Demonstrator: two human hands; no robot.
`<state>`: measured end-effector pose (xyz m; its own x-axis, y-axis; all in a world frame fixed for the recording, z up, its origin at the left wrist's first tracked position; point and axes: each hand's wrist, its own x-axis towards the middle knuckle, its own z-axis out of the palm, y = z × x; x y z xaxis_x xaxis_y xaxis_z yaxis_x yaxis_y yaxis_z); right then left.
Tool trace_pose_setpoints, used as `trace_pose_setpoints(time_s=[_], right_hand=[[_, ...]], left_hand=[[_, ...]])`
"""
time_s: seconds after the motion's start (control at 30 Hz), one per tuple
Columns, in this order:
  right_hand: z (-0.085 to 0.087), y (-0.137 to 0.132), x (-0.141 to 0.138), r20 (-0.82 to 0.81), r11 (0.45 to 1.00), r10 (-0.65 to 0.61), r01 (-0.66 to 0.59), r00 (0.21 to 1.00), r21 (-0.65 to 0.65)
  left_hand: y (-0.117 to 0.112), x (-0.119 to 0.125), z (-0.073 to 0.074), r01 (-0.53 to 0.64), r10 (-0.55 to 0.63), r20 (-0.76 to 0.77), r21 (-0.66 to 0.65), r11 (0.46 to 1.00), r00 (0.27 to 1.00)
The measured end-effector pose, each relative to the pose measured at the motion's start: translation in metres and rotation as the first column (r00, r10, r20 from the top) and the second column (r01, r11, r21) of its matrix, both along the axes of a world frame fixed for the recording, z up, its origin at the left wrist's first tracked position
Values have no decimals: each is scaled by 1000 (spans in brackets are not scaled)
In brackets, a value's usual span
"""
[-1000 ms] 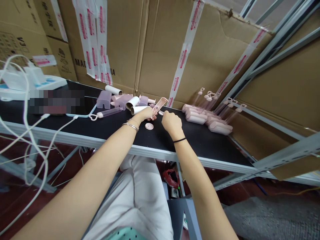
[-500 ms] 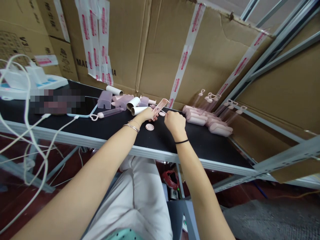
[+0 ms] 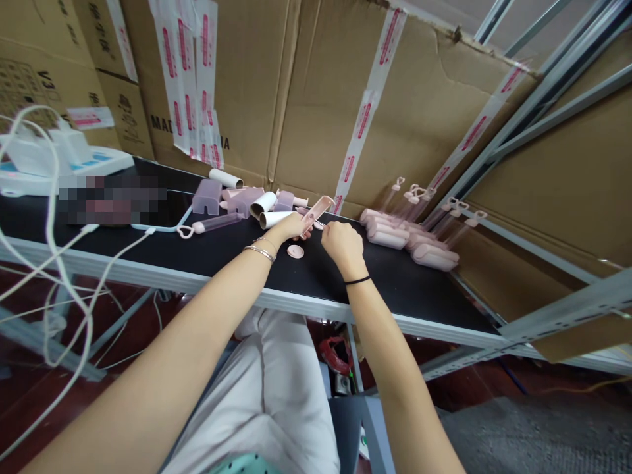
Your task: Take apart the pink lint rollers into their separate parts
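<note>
My left hand [image 3: 288, 227] grips a long pink plastic part [image 3: 316, 209], holding it tilted up to the right above the black table [image 3: 212, 245]. My right hand [image 3: 342, 245] is closed in a fist right beside that part's lower end; what its fingers pinch is hidden. A small round pink cap [image 3: 295, 251] lies on the table between my two wrists. White paper roll cores [image 3: 269, 209] lie just behind my left hand.
Finished pink lint rollers with clear handles [image 3: 417, 232] are stacked at the right against cardboard boxes [image 3: 316, 85]. Purple covers [image 3: 206, 196] and a clear handle [image 3: 207, 225] lie at the left, with white cables [image 3: 49, 217] and a white device [image 3: 54, 161] beyond.
Both hands stay at the same spot; my right hand has shifted slightly left and down toward the pink part. The view has barely moved.
</note>
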<state>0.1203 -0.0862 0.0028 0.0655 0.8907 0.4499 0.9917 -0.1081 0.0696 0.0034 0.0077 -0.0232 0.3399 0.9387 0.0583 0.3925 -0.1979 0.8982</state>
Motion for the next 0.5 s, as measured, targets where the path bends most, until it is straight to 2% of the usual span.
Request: trace_pose_setpoints(time_s=[0.33, 0.5], right_hand=[[-2, 3, 1, 10, 1000, 4, -4, 1000, -26], [-9, 9, 3, 56, 998, 46, -43, 997, -49]], left_hand=[[-3, -2, 2, 41, -41, -2, 31, 999, 999], [3, -5, -2, 107, -107, 15, 26, 994, 994]])
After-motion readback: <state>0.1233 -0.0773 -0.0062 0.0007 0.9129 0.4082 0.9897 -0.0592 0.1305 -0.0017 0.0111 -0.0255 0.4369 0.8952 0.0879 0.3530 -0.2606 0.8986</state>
